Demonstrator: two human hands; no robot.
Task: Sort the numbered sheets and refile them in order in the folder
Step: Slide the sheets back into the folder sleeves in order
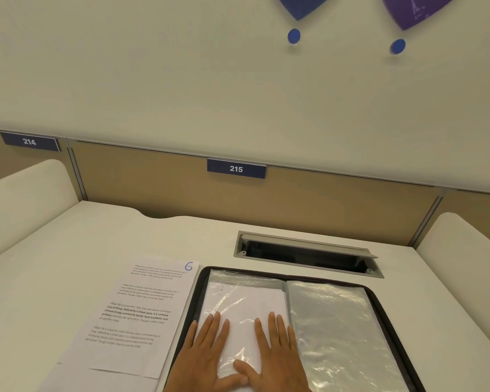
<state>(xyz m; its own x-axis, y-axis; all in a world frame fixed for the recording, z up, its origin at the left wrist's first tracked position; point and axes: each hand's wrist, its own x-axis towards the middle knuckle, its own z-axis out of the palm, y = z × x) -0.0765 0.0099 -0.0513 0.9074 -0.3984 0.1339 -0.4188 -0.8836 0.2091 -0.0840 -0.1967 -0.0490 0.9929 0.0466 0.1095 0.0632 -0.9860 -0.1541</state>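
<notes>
A black zip folder lies open on the desk with clear plastic sleeves on both sides. The left sleeve holds white sheets. My left hand and my right hand press flat on that left sleeve, fingers spread, thumbs touching near the bottom. The right sleeve looks shiny and grey. To the left of the folder lies a stack of printed sheets; the top one bears a handwritten blue 6 in its upper right corner.
A grey cable hatch is set in the white desk just behind the folder. A tan partition with label 215 stands at the back. White side dividers rise at left and right.
</notes>
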